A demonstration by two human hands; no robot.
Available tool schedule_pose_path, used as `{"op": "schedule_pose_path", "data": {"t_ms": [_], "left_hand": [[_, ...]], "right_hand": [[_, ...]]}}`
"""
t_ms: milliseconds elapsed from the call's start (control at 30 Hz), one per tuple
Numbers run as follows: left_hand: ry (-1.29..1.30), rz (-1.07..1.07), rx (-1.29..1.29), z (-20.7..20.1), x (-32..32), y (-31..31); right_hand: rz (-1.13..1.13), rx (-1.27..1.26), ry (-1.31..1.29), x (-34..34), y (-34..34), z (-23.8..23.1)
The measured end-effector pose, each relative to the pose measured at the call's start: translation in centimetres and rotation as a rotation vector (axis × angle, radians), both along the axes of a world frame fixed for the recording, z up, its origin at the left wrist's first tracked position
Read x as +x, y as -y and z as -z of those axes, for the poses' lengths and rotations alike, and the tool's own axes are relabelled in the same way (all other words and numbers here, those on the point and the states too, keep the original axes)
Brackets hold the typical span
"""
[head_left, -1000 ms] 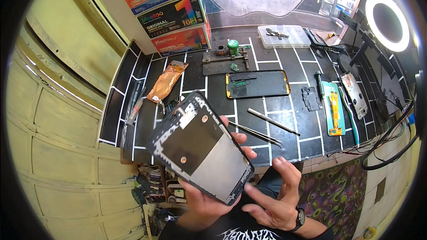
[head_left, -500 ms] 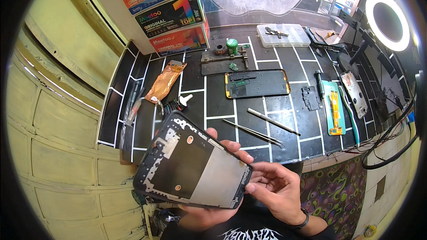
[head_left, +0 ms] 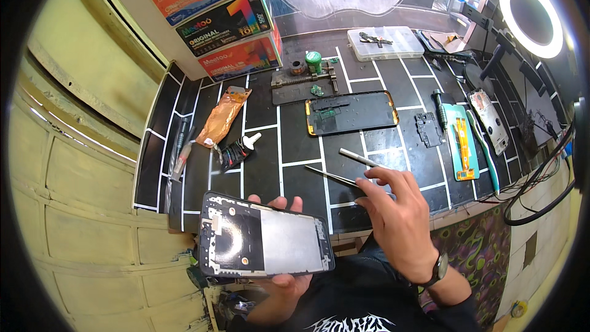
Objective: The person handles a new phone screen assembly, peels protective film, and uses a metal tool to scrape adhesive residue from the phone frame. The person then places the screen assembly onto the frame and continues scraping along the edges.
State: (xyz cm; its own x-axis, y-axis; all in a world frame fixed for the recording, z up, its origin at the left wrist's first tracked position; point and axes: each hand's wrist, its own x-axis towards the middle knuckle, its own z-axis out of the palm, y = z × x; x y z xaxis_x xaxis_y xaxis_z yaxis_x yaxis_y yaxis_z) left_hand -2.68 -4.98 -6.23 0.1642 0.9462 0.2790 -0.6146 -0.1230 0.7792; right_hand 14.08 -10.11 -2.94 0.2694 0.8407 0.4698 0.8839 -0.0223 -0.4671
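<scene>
A dark smartphone frame (head_left: 295, 243), with a silver metal plate and a black area, rests in my left hand (head_left: 289, 281). The left fingers show along its far edge and the thumb on the near edge. My right hand (head_left: 402, 221) reaches over the table's near part, thumb and forefinger curved and apart at the metal tweezers (head_left: 329, 175). The tweezers lie on the table, their near part hidden by the hand. A slim white pen-like tool (head_left: 356, 157) lies just beyond, partly covered by my fingers.
Behind lies a black phone panel (head_left: 356, 115), near a metal holder (head_left: 283, 89) with a green jar (head_left: 313, 61). An orange film piece (head_left: 224, 117) and a black tube (head_left: 236, 152) lie left. Right are an orange flex cable (head_left: 462, 147) and a ring light (head_left: 503, 15).
My right hand has let go of the phone frame's edge and moved up and right to the tweezers. The frame has been lowered and turned more level in my left hand.
</scene>
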Motion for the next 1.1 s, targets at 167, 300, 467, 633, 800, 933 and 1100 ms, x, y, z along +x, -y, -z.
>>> {"op": "schedule_pose_path", "data": {"t_ms": [167,300,467,633,800,933,1100], "left_hand": [[-0.089,-0.04,0.093,1.5,0.2,-0.4],[-0.158,-0.079,0.124,1.9,0.4,-0.4],[-0.218,-0.059,0.075,2.5,-0.1,-0.3],[-0.191,-0.054,0.044,2.8,-0.1,0.0],[-0.206,-0.066,0.069,3.1,-0.1,0.0],[-0.172,-0.084,0.142,4.1,-0.1,0.1],[-0.135,-0.171,0.178,5.6,0.0,0.4]], "right_hand": [[-0.03,-0.154,0.074,1.3,-0.6,1.3],[-0.034,-0.071,-0.253,1.6,-0.6,0.3],[-0.128,0.11,-1.656,2.4,-0.1,-0.1],[-0.098,0.155,-1.777,2.2,0.3,0.4],[-0.069,0.189,-1.779,1.5,0.2,0.4],[-0.078,0.197,-1.593,0.9,1.1,1.3],[-0.046,0.217,-1.261,-0.1,2.5,2.3]]}}
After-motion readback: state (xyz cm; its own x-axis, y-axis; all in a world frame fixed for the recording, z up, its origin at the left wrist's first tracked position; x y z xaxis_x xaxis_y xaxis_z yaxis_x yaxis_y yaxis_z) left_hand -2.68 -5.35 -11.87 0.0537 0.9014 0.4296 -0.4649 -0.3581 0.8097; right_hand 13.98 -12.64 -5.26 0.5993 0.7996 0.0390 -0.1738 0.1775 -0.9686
